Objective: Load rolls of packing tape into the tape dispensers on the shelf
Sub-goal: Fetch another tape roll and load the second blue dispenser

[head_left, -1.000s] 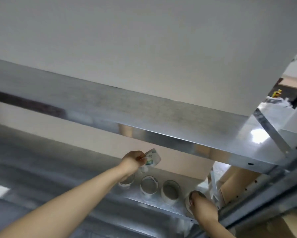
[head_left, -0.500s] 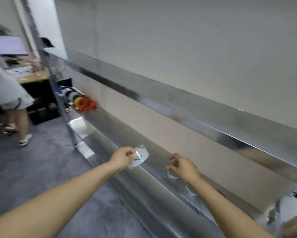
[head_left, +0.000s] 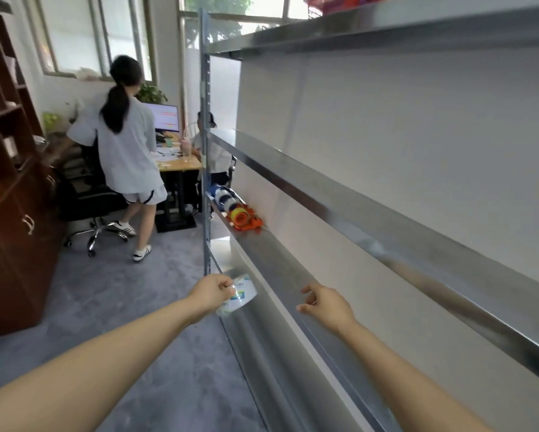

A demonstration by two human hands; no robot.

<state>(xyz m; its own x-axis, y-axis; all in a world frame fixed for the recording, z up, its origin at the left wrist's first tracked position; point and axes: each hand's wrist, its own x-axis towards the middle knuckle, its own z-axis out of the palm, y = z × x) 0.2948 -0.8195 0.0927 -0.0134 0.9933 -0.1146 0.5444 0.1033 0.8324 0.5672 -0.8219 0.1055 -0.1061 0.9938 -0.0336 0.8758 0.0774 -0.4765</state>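
So the left hand (head_left: 213, 291) has its fingers wrapped around a roll of clear packing tape (head_left: 239, 295) with a blue and green printed label, holding it just off the front edge of the metal shelf (head_left: 280, 257). The right hand (head_left: 327, 304) hangs near that same edge, fingers loosely curled with nothing in them. The tape dispensers (head_left: 238, 212) sit way down at the far end of the shelf, an orange one nearest and a blue one behind it. In the background a person (head_left: 124, 145) stands at a tabletop (head_left: 181, 165) with a monitor (head_left: 166, 117), office chair (head_left: 90, 207) beside them.
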